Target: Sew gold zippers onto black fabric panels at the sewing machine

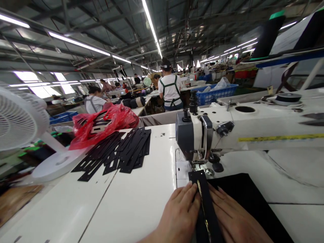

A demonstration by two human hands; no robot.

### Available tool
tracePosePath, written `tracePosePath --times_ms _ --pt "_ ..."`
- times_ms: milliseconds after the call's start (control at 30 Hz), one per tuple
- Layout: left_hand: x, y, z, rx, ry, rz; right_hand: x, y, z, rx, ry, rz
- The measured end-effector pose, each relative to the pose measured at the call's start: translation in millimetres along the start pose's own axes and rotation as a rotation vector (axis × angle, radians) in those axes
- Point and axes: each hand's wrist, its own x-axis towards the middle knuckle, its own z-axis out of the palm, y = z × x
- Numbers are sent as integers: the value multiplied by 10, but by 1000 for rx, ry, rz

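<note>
A black strip with a gold metal zipper (199,190) runs lengthwise in front of me, its far end by the presser foot of the white sewing machine (207,135). My left hand (178,212) lies along its left side, fingers stretched forward onto the strip. On the other side, my right hand (234,216) rests with its fingers extended and flat against the strip's right edge. A larger black fabric piece (246,189) spreads on the table under and beyond that hand. The undersides of my fingers are hidden.
Black slotted strips (134,148) lie piled at the left, beside a red plastic bag (121,116) holding more pieces. A white fan (54,148) stands at the far left. Beyond the machine is a blue basket (215,94); a person in a white shirt (170,86) stands ahead.
</note>
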Motion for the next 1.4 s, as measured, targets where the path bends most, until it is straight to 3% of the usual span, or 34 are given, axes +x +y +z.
tracePosePath --times_ms 333,667,967,1200,1400 --pt "10 -4 7 39 7 43 -59 -24 27 31 -29 20" --pt "227 -64 132 -125 -89 -107 37 205 114 21 -58 50" --pt "174 -93 358 -67 -24 -119 103 272 85 9 -29 21" --pt "197 -123 174 -86 -119 -60 153 257 0 43 -32 -11" --pt "202 -137 101 -85 -111 -59 185 259 2 -8 -40 -26"
